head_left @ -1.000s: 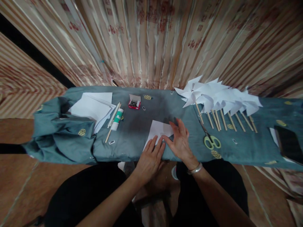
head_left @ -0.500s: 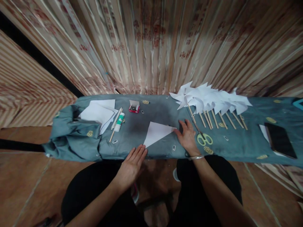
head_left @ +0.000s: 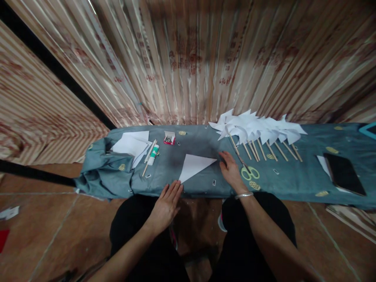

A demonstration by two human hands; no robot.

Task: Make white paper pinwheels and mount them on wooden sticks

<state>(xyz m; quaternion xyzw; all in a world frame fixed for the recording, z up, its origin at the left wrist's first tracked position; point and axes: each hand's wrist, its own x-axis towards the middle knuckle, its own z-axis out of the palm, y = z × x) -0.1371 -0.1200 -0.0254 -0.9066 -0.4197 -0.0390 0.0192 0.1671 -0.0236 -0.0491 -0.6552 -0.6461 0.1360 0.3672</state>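
Note:
A folded white sheet of paper (head_left: 194,166), roughly triangular, lies on the cloth-covered table (head_left: 202,190) with its sharp corner toward the right. My left hand (head_left: 168,203) rests flat at its lower left corner, fingers stretched out and touching it. Just right of the sharp corner is my right hand (head_left: 230,169), a bracelet on its wrist, fingers loosely spread and apart from the paper. Scissors with light green handles (head_left: 250,172) lie close to the right hand. Behind them, several white paper pinwheels (head_left: 255,127) on wooden sticks overlap in a row.
At the left sit a stack of white paper (head_left: 131,144), a glue stick (head_left: 153,155) and wooden sticks (head_left: 146,167). A small open red box (head_left: 169,138) of pins stands near the back. A dark phone (head_left: 344,173) lies on paper at the right. Curtains (head_left: 188,78) hang behind.
My right hand has come off the paper's sharp corner and sits slightly to its right. My left hand stays at the lower left corner. The camera view has shifted a little.

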